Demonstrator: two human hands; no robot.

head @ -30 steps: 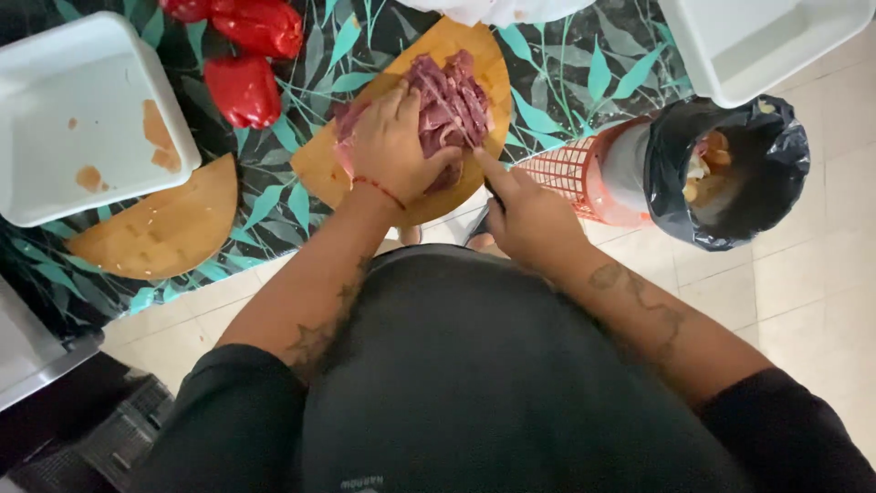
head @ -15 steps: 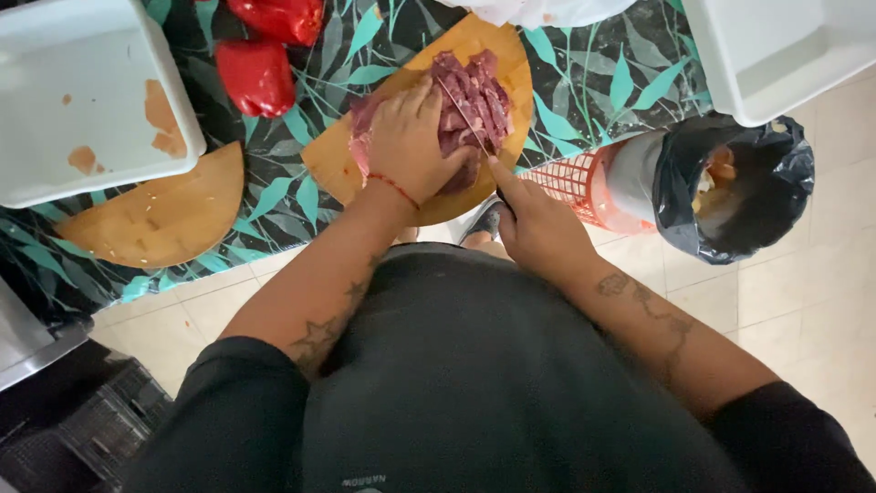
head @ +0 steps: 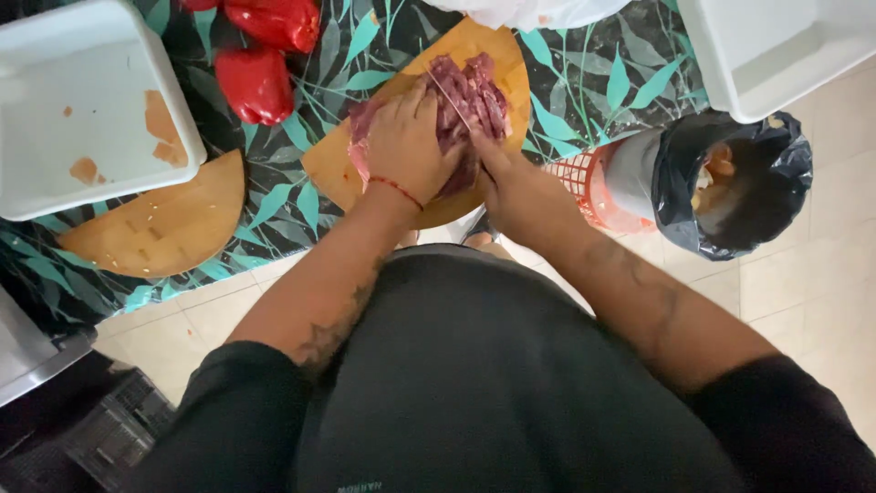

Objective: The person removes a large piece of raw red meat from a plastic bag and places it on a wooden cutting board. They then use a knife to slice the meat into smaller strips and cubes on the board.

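A slab of raw red meat (head: 474, 91) lies on a round wooden cutting board (head: 328, 169) on the leaf-patterned tablecloth. My left hand (head: 406, 141) presses flat on the left part of the meat, fingers bent over it. My right hand (head: 511, 187) grips a knife handle; its thin blade (head: 449, 99) runs across the meat just right of my left fingers. The handle itself is hidden in my fist. Cut strips of meat lie to the right of the blade.
Two red bell peppers (head: 255, 82) sit left of the board. A white tray (head: 82, 110) and a second wooden board (head: 155, 224) lie at the far left. A white tub (head: 776, 46) stands at top right. An orange bin lined with a black bag (head: 730, 178) stands on the tiled floor.
My hands stay on the meat and the knife. The blade has shifted slightly along the meat; the view has moved a little.
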